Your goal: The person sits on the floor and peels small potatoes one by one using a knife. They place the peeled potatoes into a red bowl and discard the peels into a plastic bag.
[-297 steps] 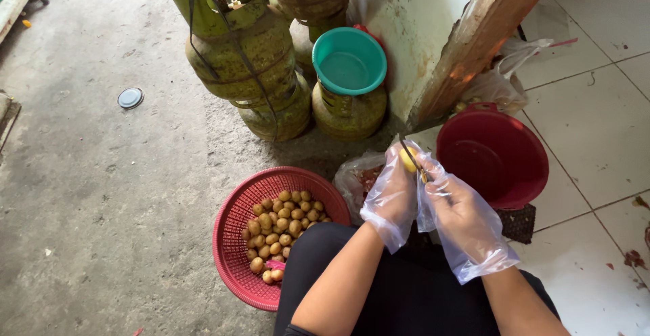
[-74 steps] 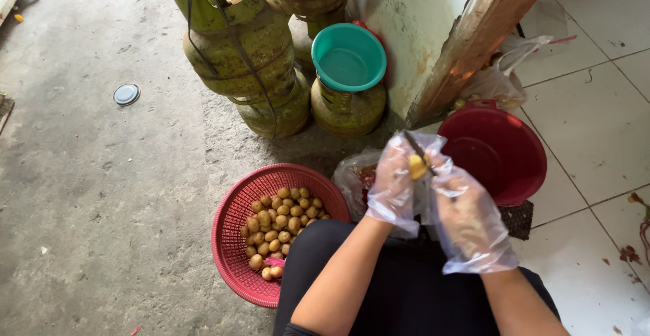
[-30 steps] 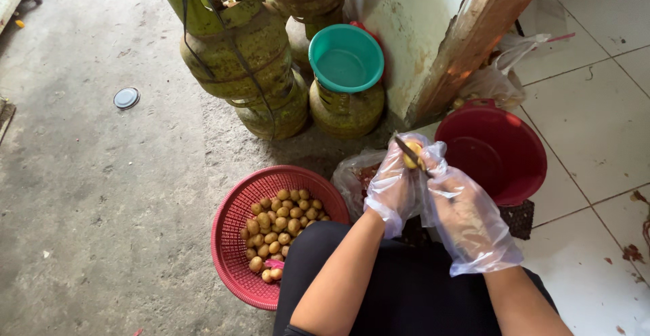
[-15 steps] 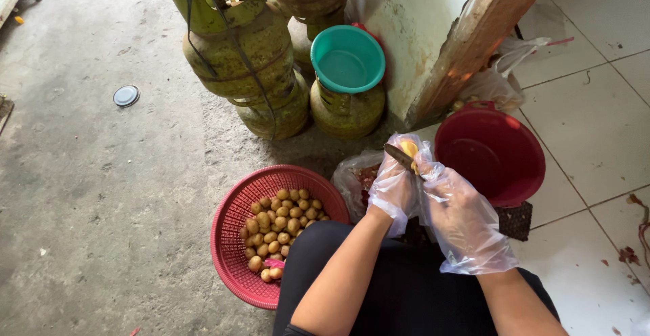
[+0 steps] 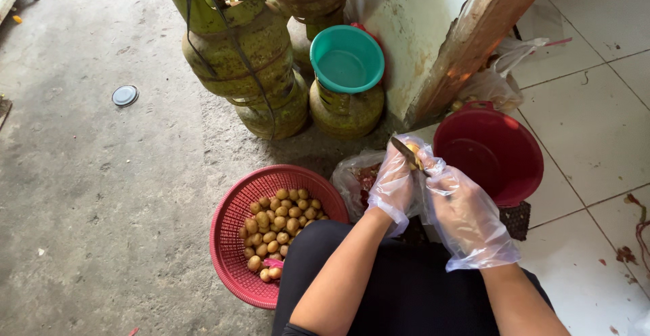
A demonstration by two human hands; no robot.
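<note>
Both my hands wear loose clear plastic gloves and meet in front of my knees. My left hand [image 5: 394, 188] grips a small yellow potato [image 5: 413, 150] at its fingertips. My right hand [image 5: 464, 214] holds a small knife [image 5: 405, 152] whose blade lies against that potato. Left of my knees a red plastic basket [image 5: 233, 224] holds several small brown potatoes [image 5: 281, 221]. Just right of my hands stands a dark red bucket [image 5: 521, 163].
A clear plastic bag [image 5: 355, 177] with peelings lies under my hands. Green gas cylinders [image 5: 240, 51] stand ahead, one carrying a teal bowl [image 5: 347, 58]. A wooden plank [image 5: 477, 38] leans on the wall, another plastic bag [image 5: 497, 82] beside it. A round lid [image 5: 125, 95] lies on the concrete.
My hands stay together at the potato, shifting slightly as the knife blade works around it. Everything else is unmoved.
</note>
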